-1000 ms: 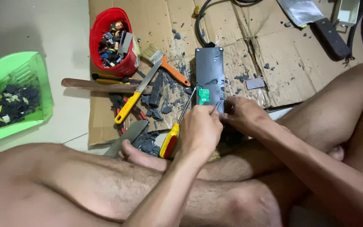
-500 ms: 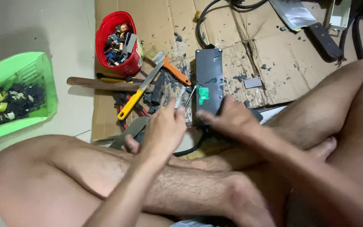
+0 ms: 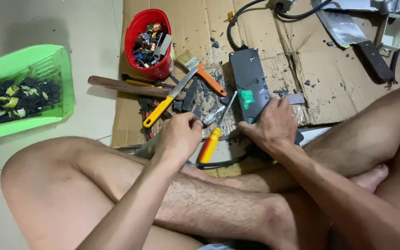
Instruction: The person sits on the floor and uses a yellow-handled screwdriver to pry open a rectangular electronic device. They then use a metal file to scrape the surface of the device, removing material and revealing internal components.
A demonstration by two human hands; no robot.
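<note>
Nearest: person's crossed bare legs, both forearms reaching out over them to the floor.

Left hand (image 3: 179, 134) curled, fingertips pinched on a small silvery metal piece (image 3: 210, 117); what it is, cannot tell. Just right of that hand one screwdriver with red-and-yellow handle (image 3: 209, 144) lies loose, shaft pointing up toward the black box. A black cable runs under the handle.

Right hand (image 3: 274, 125) palm down, fingers spread, pressing the near end of one black rectangular adapter box (image 3: 248, 81). Box lies flat on the cardboard sheet (image 3: 329, 83), long side running away from the person. One small green label (image 3: 246, 98) sits on its near half, roughly square, partly next to the fingers. Black cord leaves the far end.

Mid distance, left of the box: one yellow-handled knife (image 3: 167, 100), one orange-handled paintbrush (image 3: 200, 71), one brown wooden handle (image 3: 121, 86) lying crosswise, black chips scattered around.

Farther: one red round bucket (image 3: 137, 34) full of mixed small electronic parts, on the cardboard's left edge. Well apart on bare floor at left, one green plastic basket (image 3: 47, 60) with black and yellowish scraps.

Far right: one long black adapter (image 3: 375, 62), one silver-grey foil bag (image 3: 343, 25), one pale open box (image 3: 392, 30).
</note>
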